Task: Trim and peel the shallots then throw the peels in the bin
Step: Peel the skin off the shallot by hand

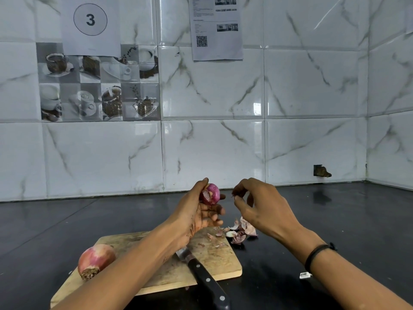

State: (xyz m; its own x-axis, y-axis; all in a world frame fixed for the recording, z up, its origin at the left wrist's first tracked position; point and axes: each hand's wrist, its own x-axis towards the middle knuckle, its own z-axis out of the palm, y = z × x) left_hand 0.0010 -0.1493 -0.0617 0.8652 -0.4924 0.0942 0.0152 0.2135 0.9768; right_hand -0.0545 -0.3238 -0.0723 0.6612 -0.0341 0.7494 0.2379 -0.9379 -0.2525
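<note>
**Peeling in Progress: Hazards and Holding Places**

The left hand (201, 211) grips the peeled shallot (211, 194) above the far edge of the cutting board (219, 262), with the thumb over the top and the fingers curled underneath. The right hand (257, 204) is just beside it. Its thumb and forefinger pinch what appears to be a small scrap of skin (234, 196), and its other fingers are loosely curled.

**Hazards**

1. Slip. The shallot is bare, glossy and held mostly at the fingertips. A loose grip would probably drop it onto the black counter (335, 220).
2. Blade contact. The knife (205, 276) lies on the board with its blade under the left forearm. Lowering that arm without looking risks a cut.
3. Roll-off. The unpeeled shallot (96, 260) rests near the left edge of the board. A knock to the board could send it over the edge.
4. Scatter. The peel pile (240, 230) sits loose on the counter, just past the right corner of the board. A sweep of the arm would likely spread it and make collection slower.

**Holding Places**

No bin, bowl or other container is in view, so the location of the bin cannot be told. The board carries the unpeeled shallot, the knife and a few stray flakes. The peels lie on the bare counter and none have been binned yet.
</note>
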